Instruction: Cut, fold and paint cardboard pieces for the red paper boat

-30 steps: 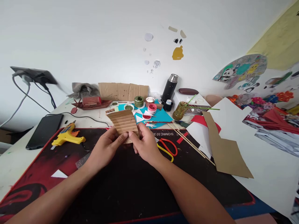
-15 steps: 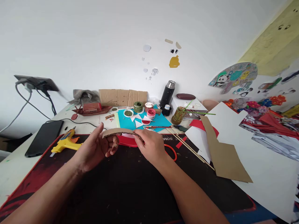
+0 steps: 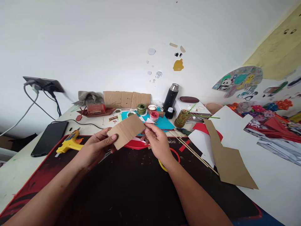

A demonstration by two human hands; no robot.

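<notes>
A rectangular piece of brown cardboard (image 3: 128,130) is held up over the black mat, its flat face showing and slightly curved. My left hand (image 3: 100,144) grips its left end, thumb on top and fingers underneath. At the right corner, my right hand (image 3: 156,138) has its fingertips pinched on the edge. Beneath the cardboard lies a red piece (image 3: 136,144) with white on it, partly hidden. Scissors with red and yellow handles (image 3: 176,153) rest beside my right wrist, largely covered by it.
A yellow glue gun (image 3: 70,142) and a black phone (image 3: 50,138) lie at left. Paint jars (image 3: 141,109) stand on blue paper (image 3: 164,123) behind the hands. A black flask (image 3: 171,97), wooden sticks (image 3: 192,150) and cut cardboard (image 3: 235,166) are towards the right.
The cardboard has turned from edge-on to show its flat face. My left hand has closed on it, thumb down, and the view has shifted slightly.
</notes>
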